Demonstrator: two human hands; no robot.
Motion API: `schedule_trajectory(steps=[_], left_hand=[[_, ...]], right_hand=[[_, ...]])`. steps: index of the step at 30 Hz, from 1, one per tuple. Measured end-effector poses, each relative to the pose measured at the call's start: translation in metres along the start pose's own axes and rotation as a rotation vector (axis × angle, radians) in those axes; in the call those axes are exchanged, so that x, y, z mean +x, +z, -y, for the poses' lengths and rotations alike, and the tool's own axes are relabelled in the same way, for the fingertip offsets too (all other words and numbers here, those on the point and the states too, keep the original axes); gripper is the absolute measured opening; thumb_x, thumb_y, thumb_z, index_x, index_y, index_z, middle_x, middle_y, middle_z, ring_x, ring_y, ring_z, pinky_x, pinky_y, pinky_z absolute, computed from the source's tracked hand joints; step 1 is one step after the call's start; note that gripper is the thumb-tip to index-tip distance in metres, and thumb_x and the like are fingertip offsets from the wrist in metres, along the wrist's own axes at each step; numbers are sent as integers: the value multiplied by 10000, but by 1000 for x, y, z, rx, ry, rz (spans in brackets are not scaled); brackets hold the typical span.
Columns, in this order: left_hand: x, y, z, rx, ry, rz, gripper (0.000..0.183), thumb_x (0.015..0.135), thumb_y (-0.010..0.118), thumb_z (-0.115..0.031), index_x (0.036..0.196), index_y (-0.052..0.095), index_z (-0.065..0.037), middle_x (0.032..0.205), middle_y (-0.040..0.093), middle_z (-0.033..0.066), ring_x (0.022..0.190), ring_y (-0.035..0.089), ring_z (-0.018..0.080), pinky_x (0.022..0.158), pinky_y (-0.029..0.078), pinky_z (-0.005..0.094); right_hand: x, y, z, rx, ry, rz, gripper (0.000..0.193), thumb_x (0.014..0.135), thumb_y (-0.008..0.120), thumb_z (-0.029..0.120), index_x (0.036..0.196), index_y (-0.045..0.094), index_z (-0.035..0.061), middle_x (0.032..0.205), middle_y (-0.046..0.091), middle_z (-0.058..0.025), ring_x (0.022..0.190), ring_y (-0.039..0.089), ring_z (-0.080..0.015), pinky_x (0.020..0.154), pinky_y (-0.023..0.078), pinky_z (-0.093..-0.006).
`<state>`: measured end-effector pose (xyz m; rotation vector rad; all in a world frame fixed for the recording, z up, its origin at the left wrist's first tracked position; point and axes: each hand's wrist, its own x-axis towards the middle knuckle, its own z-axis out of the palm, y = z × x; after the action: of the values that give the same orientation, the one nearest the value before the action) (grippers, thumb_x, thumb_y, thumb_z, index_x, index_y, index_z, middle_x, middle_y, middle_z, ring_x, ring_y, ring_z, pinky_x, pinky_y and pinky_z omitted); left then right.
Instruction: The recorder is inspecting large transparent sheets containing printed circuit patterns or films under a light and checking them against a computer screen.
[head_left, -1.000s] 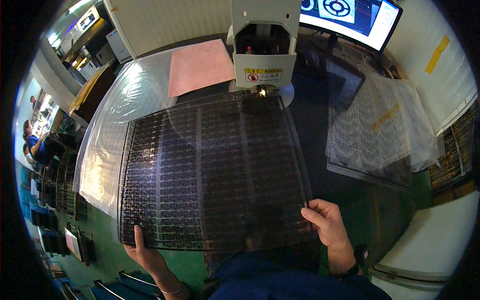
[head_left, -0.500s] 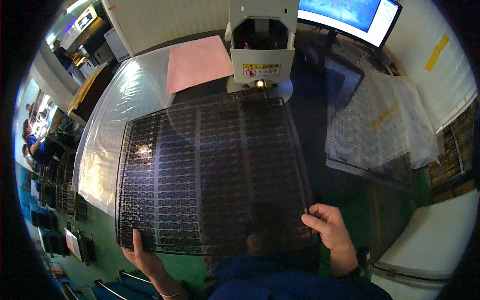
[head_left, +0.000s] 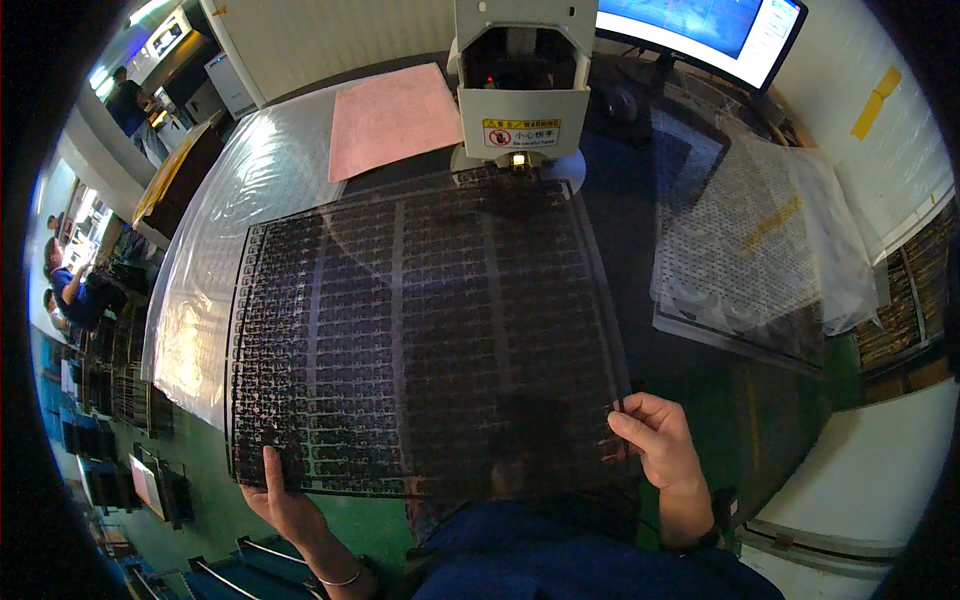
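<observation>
my left hand [head_left: 285, 505] pinches the dark patterned sheet [head_left: 430, 340], mid-frame, by its lower-left corner, my right hand [head_left: 660, 440] its right edge — the upper-right monitor [head_left: 680, 25] has turned from rings to blue, so the sheet has likely shifted beneath the machine [head_left: 523, 108].

A glowing monitor [head_left: 700, 35] stands at the back of a dark desk [head_left: 635, 270]. To the monitor's left runs a pale ribbed wall [head_left: 330, 50]; to its right, a white wall [head_left: 840, 60] bears a strip of yellow tape [head_left: 875, 103]. Far left of the monitor, past a pale pillar [head_left: 112, 165], a ceiling lamp [head_left: 150, 10] shines. Nearer than the monitor, green floor [head_left: 203, 450] shows on the left and a white cabinet [head_left: 860, 465] on the right.
</observation>
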<state>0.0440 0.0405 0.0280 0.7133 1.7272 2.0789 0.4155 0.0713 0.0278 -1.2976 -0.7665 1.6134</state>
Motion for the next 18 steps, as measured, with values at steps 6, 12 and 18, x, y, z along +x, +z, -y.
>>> schedule_trajectory(steps=[6,12,18], left_hand=[[2,-2,2,-18,9,12,289,799,581,-50,1066,498,21,966,572,88,787,565,147,673,476,255],[3,-1,1,-24,6,37,298,802,576,-46,1079,491,23,992,568,97,818,566,150,699,478,260],[4,1,1,-10,-9,35,297,800,583,-90,1066,508,18,988,564,78,839,548,149,710,446,265]], right_hand=[[0,2,3,7,7,7,119,787,623,104,848,610,3,706,600,-23,598,536,-57,517,399,-183],[2,2,5,10,-18,7,117,785,622,101,850,611,4,716,603,-28,605,544,-60,532,417,-186],[3,0,3,-6,-19,-13,114,781,627,95,854,613,8,724,608,-30,606,540,-59,528,407,-181]])
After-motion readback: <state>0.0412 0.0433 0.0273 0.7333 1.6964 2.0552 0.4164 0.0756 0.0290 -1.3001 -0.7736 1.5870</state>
